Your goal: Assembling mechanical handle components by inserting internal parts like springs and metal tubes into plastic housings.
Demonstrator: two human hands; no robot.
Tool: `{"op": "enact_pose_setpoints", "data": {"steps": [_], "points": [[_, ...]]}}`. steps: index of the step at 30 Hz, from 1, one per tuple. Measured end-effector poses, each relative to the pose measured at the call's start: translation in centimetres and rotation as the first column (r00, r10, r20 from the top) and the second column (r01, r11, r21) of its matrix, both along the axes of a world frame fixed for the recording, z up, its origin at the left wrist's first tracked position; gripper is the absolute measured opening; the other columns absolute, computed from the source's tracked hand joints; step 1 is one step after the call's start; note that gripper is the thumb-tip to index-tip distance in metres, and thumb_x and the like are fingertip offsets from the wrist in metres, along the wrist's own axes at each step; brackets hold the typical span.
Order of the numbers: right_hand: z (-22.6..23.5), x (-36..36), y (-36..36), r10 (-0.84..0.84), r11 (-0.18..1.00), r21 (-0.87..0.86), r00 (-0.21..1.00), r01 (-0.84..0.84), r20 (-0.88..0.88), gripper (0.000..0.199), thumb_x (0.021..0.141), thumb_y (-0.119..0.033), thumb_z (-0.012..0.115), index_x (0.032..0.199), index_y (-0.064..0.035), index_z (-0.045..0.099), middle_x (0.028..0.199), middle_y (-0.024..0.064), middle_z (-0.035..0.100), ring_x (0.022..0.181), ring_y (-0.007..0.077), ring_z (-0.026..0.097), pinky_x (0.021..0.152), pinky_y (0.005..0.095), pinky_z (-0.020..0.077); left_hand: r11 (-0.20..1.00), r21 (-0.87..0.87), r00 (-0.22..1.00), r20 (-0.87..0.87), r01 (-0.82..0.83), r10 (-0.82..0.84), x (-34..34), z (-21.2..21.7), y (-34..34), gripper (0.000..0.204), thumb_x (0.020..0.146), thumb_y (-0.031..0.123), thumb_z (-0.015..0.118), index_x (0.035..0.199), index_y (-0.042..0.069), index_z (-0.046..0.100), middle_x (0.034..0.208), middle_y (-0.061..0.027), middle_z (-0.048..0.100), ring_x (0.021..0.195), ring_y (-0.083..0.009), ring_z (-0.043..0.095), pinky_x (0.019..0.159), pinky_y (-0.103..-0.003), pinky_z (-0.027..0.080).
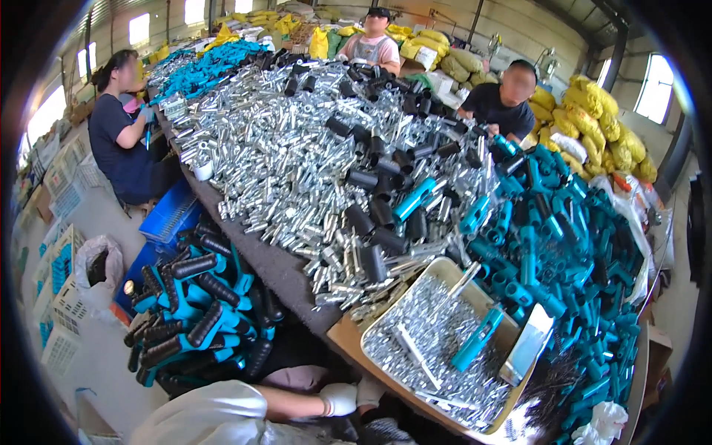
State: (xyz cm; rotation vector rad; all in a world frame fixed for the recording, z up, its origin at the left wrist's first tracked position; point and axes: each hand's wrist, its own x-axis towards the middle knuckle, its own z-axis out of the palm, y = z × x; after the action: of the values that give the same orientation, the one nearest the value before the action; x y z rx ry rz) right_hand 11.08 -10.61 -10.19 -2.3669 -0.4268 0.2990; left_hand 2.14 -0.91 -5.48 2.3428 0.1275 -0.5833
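Note:
My left hand (339,399), in a white glove, is low at the bottom edge, below the table's front edge; my bare forearm and white sleeve lead to it. A second greyish gloved hand (368,389), probably my right, touches it and is mostly hidden. What either one holds does not show. Just above them a beige tray (348,335) holds small silver pins, a teal handle (477,339) and a metal scoop (528,345).
The long table carries a heap of silver metal parts (282,148), black rubber grips (378,215) and teal handles (564,245). A bin of teal-and-black handles (200,311) stands at my left. Three other people (119,126) (374,44) (508,96) sit around the table. Yellow sacks (593,104) are stacked behind.

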Motion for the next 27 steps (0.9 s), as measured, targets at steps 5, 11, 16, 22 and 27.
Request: {"op": "enact_pose_setpoints", "data": {"steps": [5, 11, 16, 22, 27], "points": [[-2.5, -2.5, -0.9, -0.034, 0.955, 0.295, 0.999, 0.037, -0.017, 0.039, 0.096, -0.026, 0.057, 0.12, 0.0021, 0.066, 0.123, 0.0279, 0.064, 0.119, 0.0415, 0.057, 0.104, 0.0433, 0.0423, 0.997, 0.061, 0.996, 0.074, 0.044, -0.048, -0.7, -0.4, 0.9, 0.029, 0.079, 0.025, 0.061, 0.097, 0.006, 0.072, 0.095, -0.0195, 0.072, 0.086, -0.0393, 0.07, 0.074, -0.049, 0.056], [-0.4, -3.4, -8.0, -0.291, 0.622, 0.602, 0.862, 0.5, -0.416, 0.042, 0.104, -0.03, 0.054, 0.129, 0.0025, 0.059, 0.127, 0.0113, 0.063, 0.111, 0.0231, 0.063, 0.098, 0.0368, 0.0506, 0.975, -0.074, 0.965, 0.174, 0.209, -0.194, -2.9, 15.6, 7.7, 0.055, 0.08, 0.035, 0.071, 0.127, 0.008, 0.059, 0.108, -0.024, 0.067, 0.094, -0.0405, 0.067, 0.082, -0.047, 0.054], [1.1, -5.0, -12.4, -0.252, 0.408, 0.53, 0.65, 0.743, -0.717, 0.034, 0.099, -0.024, 0.06, 0.125, -0.0016, 0.063, 0.114, 0.0111, 0.069, 0.101, 0.0234, 0.067, 0.089, 0.0364, 0.0546, 0.996, 0.057, 0.842, 0.539, -0.068, 0.027, -12.3, 28.9, 15.4, 0.058, 0.075, 0.023, 0.081, 0.128, 0.01, 0.063, 0.097, -0.0141, 0.071, 0.085, -0.0329, 0.07, 0.075, -0.037, 0.056], [1.3, -6.6, -10.3, -0.104, 0.712, 0.467, 0.737, 0.523, -0.668, 0.029, 0.101, -0.018, 0.055, 0.122, 0.0, 0.064, 0.115, 0.0099, 0.069, 0.095, 0.02, 0.068, 0.082, 0.0309, 0.0552, 0.847, 0.449, 0.775, 0.628, -0.285, -0.073, -22.6, 40.9, 16.6, 0.069, 0.049, 0.013, 0.085, 0.113, -0.004, 0.068, 0.083, -0.0183, 0.07, 0.071, -0.0335, 0.07, 0.064, -0.037, 0.052], [1.4, -6.4, -10.4, -0.08, 0.797, 0.395, 0.727, 0.458, -0.682, 0.028, 0.101, -0.018, 0.055, 0.12, -0.0004, 0.065, 0.108, 0.0083, 0.07, 0.09, 0.018, 0.068, 0.078, 0.0298, 0.0544, 0.819, 0.483, 0.811, 0.584, -0.31, -0.037, -27.1, 42.0, 17.8, 0.074, 0.042, 0.005, 0.085, 0.114, -0.001, 0.068, 0.085, -0.0167, 0.07, 0.072, -0.0343, 0.07, 0.065, -0.038, 0.052]]}}
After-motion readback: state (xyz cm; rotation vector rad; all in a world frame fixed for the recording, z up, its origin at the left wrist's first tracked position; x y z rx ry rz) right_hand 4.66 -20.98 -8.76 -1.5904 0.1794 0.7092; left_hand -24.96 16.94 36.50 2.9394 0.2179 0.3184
